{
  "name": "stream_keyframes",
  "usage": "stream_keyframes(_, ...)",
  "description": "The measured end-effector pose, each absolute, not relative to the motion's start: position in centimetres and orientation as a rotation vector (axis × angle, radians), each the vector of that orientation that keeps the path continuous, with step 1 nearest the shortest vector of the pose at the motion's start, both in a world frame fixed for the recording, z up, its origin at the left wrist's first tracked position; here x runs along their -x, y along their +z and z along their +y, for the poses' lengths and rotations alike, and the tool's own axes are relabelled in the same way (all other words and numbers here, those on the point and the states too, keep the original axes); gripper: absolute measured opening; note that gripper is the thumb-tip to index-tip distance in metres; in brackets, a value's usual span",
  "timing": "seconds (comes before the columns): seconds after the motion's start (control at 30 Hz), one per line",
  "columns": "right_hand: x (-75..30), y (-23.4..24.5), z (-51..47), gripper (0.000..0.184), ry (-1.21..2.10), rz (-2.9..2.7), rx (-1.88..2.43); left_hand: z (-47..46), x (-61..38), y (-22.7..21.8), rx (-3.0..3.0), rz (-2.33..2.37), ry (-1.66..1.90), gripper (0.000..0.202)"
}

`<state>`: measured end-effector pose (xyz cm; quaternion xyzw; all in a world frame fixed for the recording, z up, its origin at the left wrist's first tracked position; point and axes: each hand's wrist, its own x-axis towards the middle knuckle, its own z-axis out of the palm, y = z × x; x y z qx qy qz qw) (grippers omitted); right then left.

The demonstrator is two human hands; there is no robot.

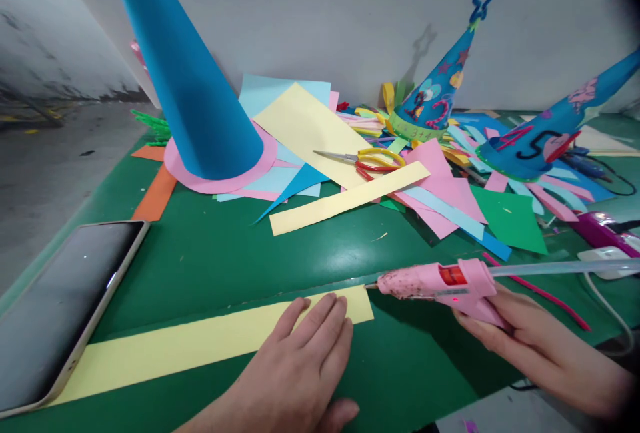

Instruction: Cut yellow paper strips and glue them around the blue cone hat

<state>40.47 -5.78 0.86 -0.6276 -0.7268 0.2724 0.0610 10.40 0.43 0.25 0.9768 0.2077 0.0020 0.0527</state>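
Observation:
A long pale yellow paper strip (200,336) lies across the green table, its left end passing under a phone. My left hand (305,353) lies flat on the strip near its right end, fingers stretched out. My right hand (530,339) grips a pink hot glue gun (440,286) by its handle. The gun's nozzle points left and is at the upper corner of the strip's right end; whether it touches the paper I cannot tell. A clear glue stick (560,267) sticks out of the gun's back, and a small red light glows on its side.
At left lies the phone (75,293). A tall blue paper cone (200,99) with a pink brim stands behind. Scissors (370,159), a shorter yellow strip (350,198) and coloured paper scraps spread across the back. Two decorated cone hats (435,89) and a power strip (607,233) are at right.

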Motion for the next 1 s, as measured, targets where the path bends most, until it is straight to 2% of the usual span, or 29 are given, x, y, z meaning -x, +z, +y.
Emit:
stream_keyframes(0.33, -40.1, 0.8, -8.0, 0.038, 0.757, -2.207, 1.822, 0.4, -10.6, -0.3, -2.995, 0.631, 0.060, 0.052)
stream_keyframes(0.47, -40.5, 0.4, -8.6, 0.034, 0.768, -2.088, 1.838, 0.7, -10.7, 0.4, -3.014, 0.593, -0.037, 0.051)
stream_keyframes(0.63, -40.6, -0.6, -8.9, 0.030, 0.967, -1.787, 1.938, 0.7, -10.8, 1.6, -2.920, 0.651, -0.138, 0.052)
stream_keyframes(0.77, -40.1, -1.5, -8.4, 0.034, 1.111, -1.515, 1.831, 0.5, -10.7, 1.5, -2.917, 0.661, 0.023, 0.049)
stream_keyframes(0.87, -39.5, -1.7, -7.6, 0.031, 1.229, -1.353, 1.662, 2.0, -10.9, 1.7, -2.898, 0.847, 0.152, 0.033)
stream_keyframes(1.0, -38.9, -1.9, -7.2, 0.031, 1.318, -1.151, 1.525, 7.1, -12.2, 2.8, -2.804, 1.224, 0.108, 0.028)
